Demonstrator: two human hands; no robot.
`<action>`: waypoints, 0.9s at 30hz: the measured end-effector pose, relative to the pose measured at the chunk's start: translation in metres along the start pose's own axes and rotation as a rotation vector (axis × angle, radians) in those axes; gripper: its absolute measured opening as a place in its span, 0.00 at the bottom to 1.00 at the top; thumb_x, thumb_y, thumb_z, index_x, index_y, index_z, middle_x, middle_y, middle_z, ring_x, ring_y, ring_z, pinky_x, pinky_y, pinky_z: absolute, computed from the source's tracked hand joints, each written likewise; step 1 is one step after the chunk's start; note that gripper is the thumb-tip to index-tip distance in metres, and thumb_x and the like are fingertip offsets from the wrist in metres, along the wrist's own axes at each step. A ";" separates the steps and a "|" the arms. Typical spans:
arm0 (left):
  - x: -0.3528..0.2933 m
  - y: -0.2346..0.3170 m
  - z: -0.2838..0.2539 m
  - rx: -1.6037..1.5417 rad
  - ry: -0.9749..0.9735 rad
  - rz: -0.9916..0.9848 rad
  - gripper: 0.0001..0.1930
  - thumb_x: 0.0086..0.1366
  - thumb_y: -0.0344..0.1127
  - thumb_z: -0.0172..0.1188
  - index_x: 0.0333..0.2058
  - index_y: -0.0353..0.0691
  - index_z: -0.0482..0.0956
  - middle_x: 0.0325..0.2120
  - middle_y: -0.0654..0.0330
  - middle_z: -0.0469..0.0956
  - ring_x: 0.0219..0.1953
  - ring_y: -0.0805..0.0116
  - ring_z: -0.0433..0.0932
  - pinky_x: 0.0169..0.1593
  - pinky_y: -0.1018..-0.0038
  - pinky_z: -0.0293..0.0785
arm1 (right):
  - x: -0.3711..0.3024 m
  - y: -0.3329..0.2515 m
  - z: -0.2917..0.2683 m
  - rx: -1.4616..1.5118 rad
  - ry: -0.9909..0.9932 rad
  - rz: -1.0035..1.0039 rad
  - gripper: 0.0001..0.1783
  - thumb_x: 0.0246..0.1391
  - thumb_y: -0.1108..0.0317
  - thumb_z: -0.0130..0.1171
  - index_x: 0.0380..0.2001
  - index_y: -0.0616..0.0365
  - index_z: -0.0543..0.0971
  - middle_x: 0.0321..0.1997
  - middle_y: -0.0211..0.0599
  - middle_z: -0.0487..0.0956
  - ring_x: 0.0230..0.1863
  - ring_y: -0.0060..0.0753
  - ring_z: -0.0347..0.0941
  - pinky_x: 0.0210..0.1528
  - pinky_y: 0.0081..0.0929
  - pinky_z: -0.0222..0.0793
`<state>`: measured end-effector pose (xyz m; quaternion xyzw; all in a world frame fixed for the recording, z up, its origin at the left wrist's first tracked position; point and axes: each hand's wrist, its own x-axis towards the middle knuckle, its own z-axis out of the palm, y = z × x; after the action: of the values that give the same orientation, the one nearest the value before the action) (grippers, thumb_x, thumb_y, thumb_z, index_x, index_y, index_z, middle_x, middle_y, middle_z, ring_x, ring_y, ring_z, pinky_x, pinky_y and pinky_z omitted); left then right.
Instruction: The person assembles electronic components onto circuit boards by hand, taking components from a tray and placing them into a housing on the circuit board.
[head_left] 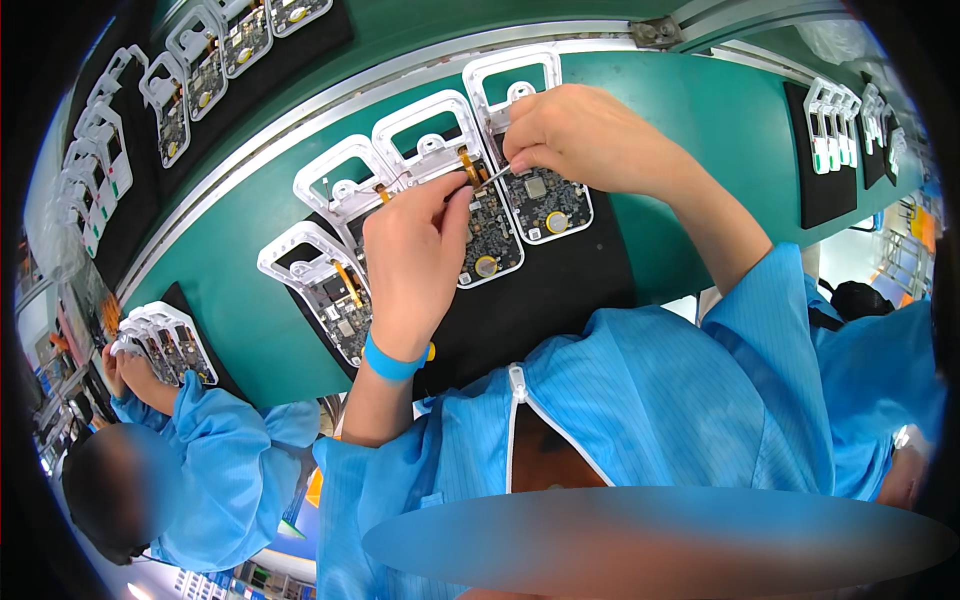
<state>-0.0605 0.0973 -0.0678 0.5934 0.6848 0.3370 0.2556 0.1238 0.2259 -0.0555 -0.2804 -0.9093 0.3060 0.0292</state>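
Several white plastic housings with dark circuit boards lie side by side on a black mat [560, 285]. Over the third housing from the left [492, 240], my left hand [410, 250], with a blue wrist strap [393, 362], pinches thumb and forefinger together near an orange flex cable [467, 163]. What sits between those fingertips is too small to make out. My right hand [590, 140] is closed on a thin metal tool [493, 179], its tip meeting the board beside my left fingertips. Beneath the right hand lies the rightmost housing [552, 205]. My left hand partly hides the second housing [335, 172].
A metal rail [330, 100] runs along the far edge of the green table [690, 120]. Beyond it, more housings [205, 75] stand on dark mats. White units [832, 125] rest at the right. Co-workers in blue sit on both sides; the left one [215, 470] handles housings [175, 335].
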 end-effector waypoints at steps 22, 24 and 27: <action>0.021 0.014 0.021 -0.108 -0.109 -0.191 0.05 0.63 0.29 0.66 0.33 0.32 0.85 0.14 0.55 0.76 0.14 0.70 0.69 0.23 0.71 0.63 | -0.050 0.025 -0.017 0.205 0.183 0.086 0.07 0.55 0.70 0.65 0.33 0.63 0.82 0.32 0.42 0.80 0.36 0.46 0.77 0.38 0.36 0.72; 0.021 0.014 0.021 -0.114 -0.107 -0.183 0.06 0.62 0.29 0.66 0.34 0.32 0.85 0.14 0.55 0.76 0.15 0.71 0.70 0.23 0.72 0.64 | -0.056 0.028 -0.008 0.221 0.212 0.070 0.08 0.54 0.69 0.66 0.34 0.63 0.82 0.33 0.41 0.79 0.36 0.46 0.77 0.38 0.36 0.72; 0.021 0.012 0.024 -0.134 -0.110 -0.181 0.06 0.62 0.29 0.66 0.34 0.32 0.86 0.15 0.55 0.77 0.15 0.71 0.70 0.24 0.73 0.65 | -0.066 0.018 0.003 0.276 0.219 0.060 0.12 0.52 0.66 0.69 0.36 0.61 0.81 0.34 0.40 0.79 0.37 0.45 0.77 0.38 0.35 0.73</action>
<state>-0.0386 0.1229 -0.0730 0.5284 0.6964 0.3247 0.3611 0.1878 0.2012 -0.0608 -0.3323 -0.8414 0.3962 0.1572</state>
